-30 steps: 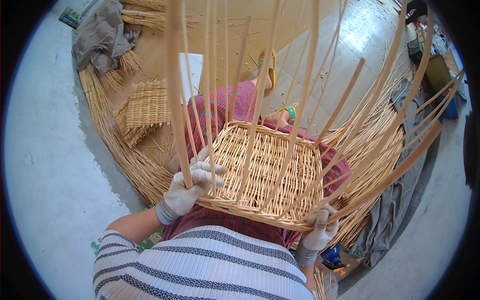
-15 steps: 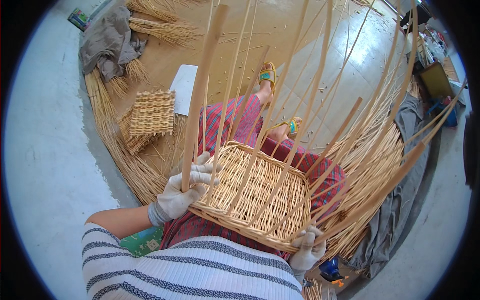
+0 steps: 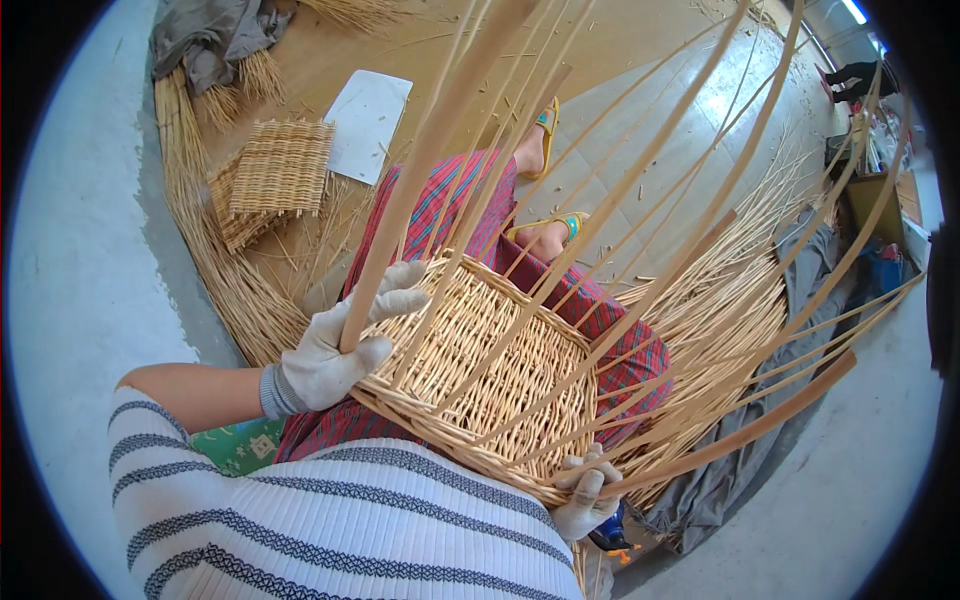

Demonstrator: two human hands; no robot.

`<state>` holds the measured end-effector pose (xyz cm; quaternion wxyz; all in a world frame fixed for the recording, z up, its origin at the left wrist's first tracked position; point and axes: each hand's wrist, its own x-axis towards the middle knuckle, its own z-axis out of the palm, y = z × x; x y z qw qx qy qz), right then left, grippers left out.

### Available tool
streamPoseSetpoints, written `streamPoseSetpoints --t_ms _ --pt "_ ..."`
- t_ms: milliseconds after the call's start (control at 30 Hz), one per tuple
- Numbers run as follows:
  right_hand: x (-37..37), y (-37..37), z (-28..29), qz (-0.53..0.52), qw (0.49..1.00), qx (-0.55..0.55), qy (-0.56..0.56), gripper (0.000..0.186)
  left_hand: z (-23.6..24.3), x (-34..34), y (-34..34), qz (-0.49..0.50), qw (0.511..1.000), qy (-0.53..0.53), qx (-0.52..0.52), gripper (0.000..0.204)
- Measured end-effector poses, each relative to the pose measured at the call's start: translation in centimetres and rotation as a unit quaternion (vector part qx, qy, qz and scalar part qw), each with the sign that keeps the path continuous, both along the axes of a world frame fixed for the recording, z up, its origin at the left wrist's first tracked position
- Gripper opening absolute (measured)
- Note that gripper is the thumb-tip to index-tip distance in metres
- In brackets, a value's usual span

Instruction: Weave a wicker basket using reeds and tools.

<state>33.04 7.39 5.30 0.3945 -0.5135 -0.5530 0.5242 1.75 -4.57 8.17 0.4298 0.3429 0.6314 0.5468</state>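
On my lap, over the red checked cloth (image 3: 640,374), sits a square woven basket base (image 3: 490,360), its long upright stakes (image 3: 660,150) fanning upward and to the right. My left hand (image 3: 338,355), in a white glove, grips the near-left corner around a thick stake (image 3: 410,180). At the near-right corner my gloved right hand (image 3: 587,500) is closed on the rim beside another thick stake (image 3: 760,420), its fingertips partly hidden by the weave.
Left are stacked woven panels (image 3: 280,165), a white sheet (image 3: 368,125), reed bundles (image 3: 215,250) and grey cloth (image 3: 210,40). Right are loose reeds (image 3: 725,325), grey cloth (image 3: 700,505) and a blue object (image 3: 610,530). Clutter (image 3: 870,190) and a person's dark-clad legs (image 3: 855,80) appear far right.
Both hands and the basket have shifted left in the view. The basket is turned slightly clockwise, its right end lower in the picture, and the stakes lean further right.
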Motion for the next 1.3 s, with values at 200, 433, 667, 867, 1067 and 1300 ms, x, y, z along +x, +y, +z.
streamPoseSetpoints --t_ms 200,433,667,867,1067,1300 --pt "0.6 -0.9 -1.3 -0.050 0.999 -0.004 -0.006 0.034 -1.5 -0.4 -1.3 -0.030 0.997 0.071 0.029 0.047" --pt "-0.6 -1.9 -2.0 -0.052 0.995 0.059 -0.057 0.037 -3.7 1.5 -3.6 0.034 0.997 0.033 0.065 0.036" --pt "3.3 0.7 -6.9 -0.028 0.956 0.155 -0.246 0.035 -6.2 3.6 -5.7 0.151 0.973 0.111 0.131 0.034" --pt "2.2 7.7 -11.0 0.068 0.880 0.292 -0.369 0.034 -10.8 -0.5 1.2 0.086 0.992 0.079 0.038 0.036" --pt "-4.3 9.5 -10.6 0.055 0.936 0.197 -0.285 0.026 -15.1 -0.4 4.6 0.211 0.962 0.153 0.083 0.033" --pt "-5.9 8.2 -11.9 -0.018 0.986 0.086 -0.140 0.022 -15.0 -1.5 4.8 0.139 0.988 0.051 0.043 0.041"
